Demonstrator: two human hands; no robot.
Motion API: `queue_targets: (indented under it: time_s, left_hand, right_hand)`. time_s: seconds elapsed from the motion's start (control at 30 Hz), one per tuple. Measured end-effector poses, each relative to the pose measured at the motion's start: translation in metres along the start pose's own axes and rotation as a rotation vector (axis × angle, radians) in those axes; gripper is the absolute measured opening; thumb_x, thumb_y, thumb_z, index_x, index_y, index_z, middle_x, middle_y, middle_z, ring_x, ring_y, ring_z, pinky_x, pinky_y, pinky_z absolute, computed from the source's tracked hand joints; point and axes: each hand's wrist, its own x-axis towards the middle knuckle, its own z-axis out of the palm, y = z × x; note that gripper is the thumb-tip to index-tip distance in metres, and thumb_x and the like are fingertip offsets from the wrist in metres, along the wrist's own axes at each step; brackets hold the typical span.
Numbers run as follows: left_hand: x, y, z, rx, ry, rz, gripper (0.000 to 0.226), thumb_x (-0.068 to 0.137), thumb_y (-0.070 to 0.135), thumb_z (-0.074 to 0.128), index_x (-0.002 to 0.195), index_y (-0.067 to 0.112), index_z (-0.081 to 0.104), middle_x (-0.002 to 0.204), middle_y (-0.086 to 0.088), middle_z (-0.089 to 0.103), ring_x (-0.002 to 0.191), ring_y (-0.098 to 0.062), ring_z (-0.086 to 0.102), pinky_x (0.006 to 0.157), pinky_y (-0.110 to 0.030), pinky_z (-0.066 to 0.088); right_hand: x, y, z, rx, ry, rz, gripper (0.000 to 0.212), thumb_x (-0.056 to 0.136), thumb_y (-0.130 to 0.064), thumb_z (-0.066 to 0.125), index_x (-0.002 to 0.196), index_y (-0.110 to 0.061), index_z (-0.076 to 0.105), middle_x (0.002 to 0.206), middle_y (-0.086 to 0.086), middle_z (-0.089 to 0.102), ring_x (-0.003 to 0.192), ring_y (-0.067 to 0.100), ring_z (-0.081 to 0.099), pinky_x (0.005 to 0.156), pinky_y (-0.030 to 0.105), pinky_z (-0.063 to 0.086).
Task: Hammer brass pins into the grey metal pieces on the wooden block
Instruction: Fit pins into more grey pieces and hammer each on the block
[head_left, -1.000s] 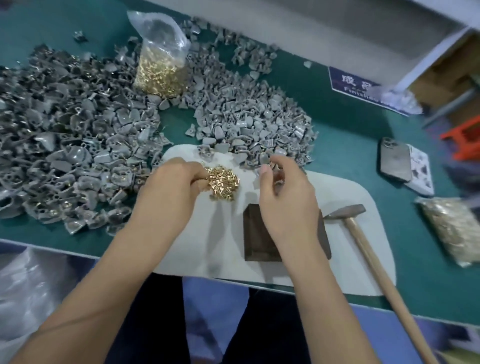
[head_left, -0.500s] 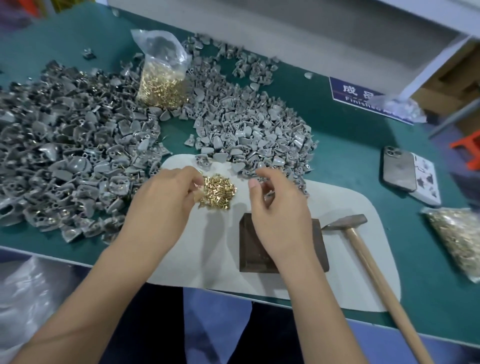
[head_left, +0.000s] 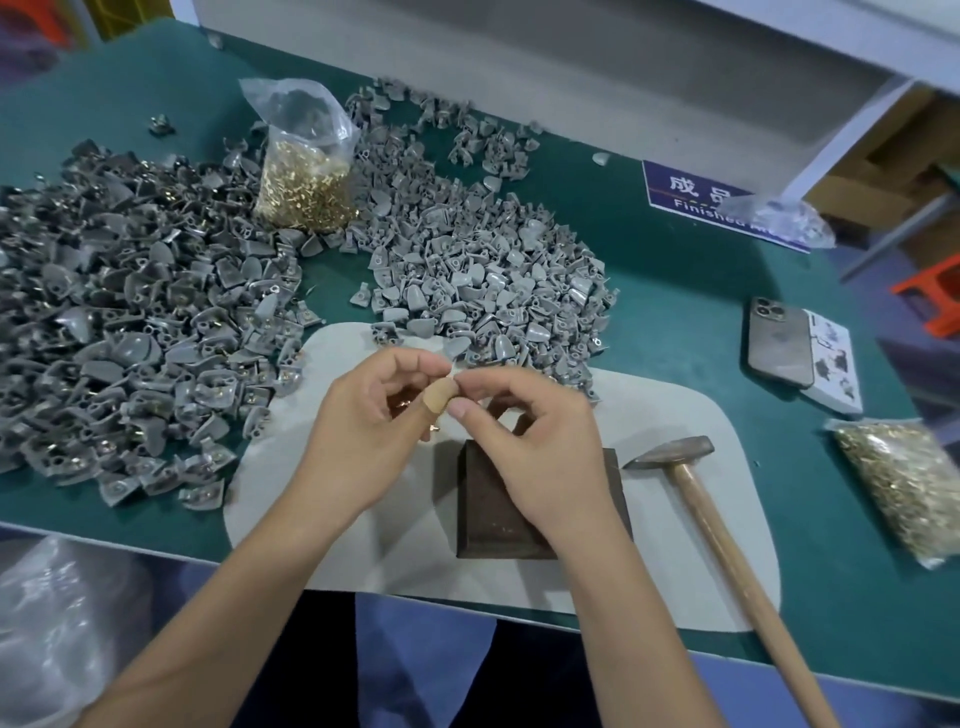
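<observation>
My left hand (head_left: 363, 431) and my right hand (head_left: 540, 447) meet fingertip to fingertip above the pale mat (head_left: 675, 519). The left pinches a small brass pin and the right pinches a small grey metal piece; both are mostly hidden by the fingers. A bandage wraps the left thumb. A few loose brass pins (head_left: 434, 427) peek out under the left hand. The dark wooden block (head_left: 493, 514) stands on the mat just below my right hand, partly covered by it. The hammer (head_left: 727, 551) lies untouched to the right of the block.
Two heaps of grey metal pieces lie on the green table, one at the left (head_left: 130, 322) and one behind the mat (head_left: 483, 280). A bag of brass pins (head_left: 304, 176) stands between them. A phone (head_left: 779, 343) and another pin bag (head_left: 904, 483) are at the right.
My hands have come together from either side of the loose pin pile, so the left now covers it. The right has moved left and forward, fingertips meeting the left's.
</observation>
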Motion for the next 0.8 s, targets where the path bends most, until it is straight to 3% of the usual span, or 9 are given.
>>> queue_targets:
  time_s: [0.1,0.23,0.3,0.37,0.43,0.53,0.63,0.8]
  left_hand:
    - [-0.005,-0.002,-0.001,-0.074,0.006,0.054,0.008,0.088,0.031,0.074,0.095,0.031,0.07,0.091,-0.003,0.076,0.072,-0.012,0.066,0.063,-0.021,0.053]
    - [-0.01,0.004,0.004,-0.005,0.03,0.131,0.008,0.093,0.034,0.067,0.101,0.033,0.067,0.097,0.001,0.077,0.082,-0.015,0.071,0.067,-0.022,0.056]
    - [-0.004,0.007,0.003,0.129,0.098,0.182,0.01,0.096,0.026,0.067,0.102,0.034,0.066,0.099,0.009,0.075,0.091,-0.008,0.07,0.072,-0.016,0.054]
    - [0.009,0.009,-0.005,0.407,0.161,0.248,0.018,0.096,0.018,0.065,0.104,0.034,0.066,0.102,0.019,0.069,0.095,0.001,0.064,0.078,-0.011,0.047]
    - [0.025,0.012,-0.017,0.77,0.17,0.274,0.025,0.094,0.015,0.063,0.114,0.031,0.065,0.111,0.018,0.06,0.102,-0.001,0.055,0.087,-0.019,0.042]
    - [0.048,0.012,-0.035,1.16,0.092,0.228,0.039,0.093,0.015,0.063,0.131,0.024,0.062,0.125,0.0,0.057,0.12,-0.022,0.044,0.099,-0.041,0.042]
    - [0.058,0.012,-0.039,1.215,-0.019,0.166,0.043,0.095,0.014,0.064,0.137,0.027,0.06,0.123,-0.001,0.061,0.118,-0.025,0.045,0.1,-0.045,0.042]
    - [0.062,0.019,-0.036,1.246,-0.049,0.126,0.038,0.097,0.018,0.063,0.133,0.029,0.063,0.106,-0.001,0.063,0.11,-0.027,0.053,0.085,-0.043,0.045]
  right_hand:
    - [0.0,-0.002,0.0,0.016,0.057,0.016,0.016,0.088,-0.014,0.079,0.092,-0.029,0.077,0.089,-0.016,0.076,0.09,0.008,0.071,0.081,0.018,0.05]
    - [-0.001,-0.002,-0.002,-0.021,0.085,0.036,0.008,0.094,-0.015,0.072,0.094,-0.023,0.073,0.088,-0.013,0.073,0.088,0.01,0.068,0.079,0.019,0.049]
    - [-0.001,-0.002,-0.001,-0.032,0.121,0.039,0.01,0.095,-0.014,0.07,0.097,-0.023,0.072,0.088,-0.015,0.071,0.088,0.007,0.067,0.077,0.013,0.046]
    - [0.0,-0.003,-0.002,-0.02,0.147,0.06,0.013,0.097,-0.015,0.068,0.103,-0.024,0.074,0.092,-0.017,0.073,0.092,0.003,0.067,0.078,0.01,0.046]
    - [0.0,-0.002,-0.002,-0.051,0.132,0.057,0.013,0.098,-0.016,0.067,0.104,-0.024,0.075,0.094,-0.017,0.073,0.094,0.004,0.066,0.08,0.014,0.048]
    - [0.0,-0.001,-0.002,-0.099,0.1,0.041,0.013,0.098,-0.016,0.066,0.102,-0.025,0.075,0.094,-0.017,0.072,0.094,0.007,0.066,0.082,0.024,0.051]
    - [-0.001,0.0,-0.001,-0.111,0.103,0.037,0.013,0.097,-0.017,0.067,0.1,-0.027,0.075,0.094,-0.017,0.072,0.094,0.008,0.066,0.081,0.026,0.052]
    - [-0.001,0.0,-0.001,-0.141,0.093,0.049,0.013,0.097,-0.02,0.066,0.102,-0.029,0.074,0.096,-0.018,0.072,0.093,0.006,0.065,0.081,0.025,0.052]
